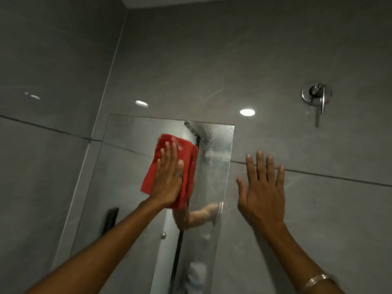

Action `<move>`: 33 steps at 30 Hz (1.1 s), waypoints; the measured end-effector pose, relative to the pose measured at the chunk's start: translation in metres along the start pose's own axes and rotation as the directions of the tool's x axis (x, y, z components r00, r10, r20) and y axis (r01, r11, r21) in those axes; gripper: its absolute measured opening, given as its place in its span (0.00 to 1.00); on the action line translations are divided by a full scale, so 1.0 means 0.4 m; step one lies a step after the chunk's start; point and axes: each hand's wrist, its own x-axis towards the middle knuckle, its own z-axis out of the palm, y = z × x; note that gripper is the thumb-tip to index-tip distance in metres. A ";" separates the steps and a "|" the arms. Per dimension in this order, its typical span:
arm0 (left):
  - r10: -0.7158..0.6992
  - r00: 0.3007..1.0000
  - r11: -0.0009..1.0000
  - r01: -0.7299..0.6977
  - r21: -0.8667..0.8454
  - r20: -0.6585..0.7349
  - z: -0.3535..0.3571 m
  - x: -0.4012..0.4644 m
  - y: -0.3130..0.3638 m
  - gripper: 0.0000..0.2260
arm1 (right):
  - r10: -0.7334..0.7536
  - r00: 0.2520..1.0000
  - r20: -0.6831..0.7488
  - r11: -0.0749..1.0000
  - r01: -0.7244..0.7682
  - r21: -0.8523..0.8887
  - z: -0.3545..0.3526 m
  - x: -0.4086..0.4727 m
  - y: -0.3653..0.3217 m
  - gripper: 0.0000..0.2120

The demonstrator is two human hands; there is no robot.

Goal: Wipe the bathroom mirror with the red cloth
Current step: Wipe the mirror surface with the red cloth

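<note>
Head view: left hand (167, 183), fingers spread flat, presses the red cloth (186, 166) against the mirror (127, 166); right hand (262, 194), splayed and empty, braces on the tiled wall (297, 209) beside it. Soft, light cloth likely bunches; palm pressure suits it.

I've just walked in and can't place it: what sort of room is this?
Most likely a bathroom, probably its shower area: large glossy grey wall tiles, a chrome shower mixer valve set in the wall, and a frameless wall mirror that the left hand wipes with a red cloth.
</note>
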 end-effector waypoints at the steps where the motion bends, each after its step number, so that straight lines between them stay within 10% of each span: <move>1: 0.076 0.997 0.974 -0.071 0.217 -0.019 0.026 0.018 -0.023 0.28 | -0.010 1.000 -0.028 0.999 0.009 -0.034 0.016 -0.003 0.008 0.35; 11: 0.162 0.967 0.906 -0.068 0.417 -0.194 0.073 0.244 0.075 0.29 | -0.053 0.985 -0.166 0.997 0.043 -0.063 0.071 0.003 0.028 0.34; 33: 0.658 0.671 0.460 -0.718 0.523 0.342 0.088 0.192 0.134 0.28 | 0.036 0.976 -0.214 0.999 -0.043 -0.029 0.106 -0.082 0.010 0.31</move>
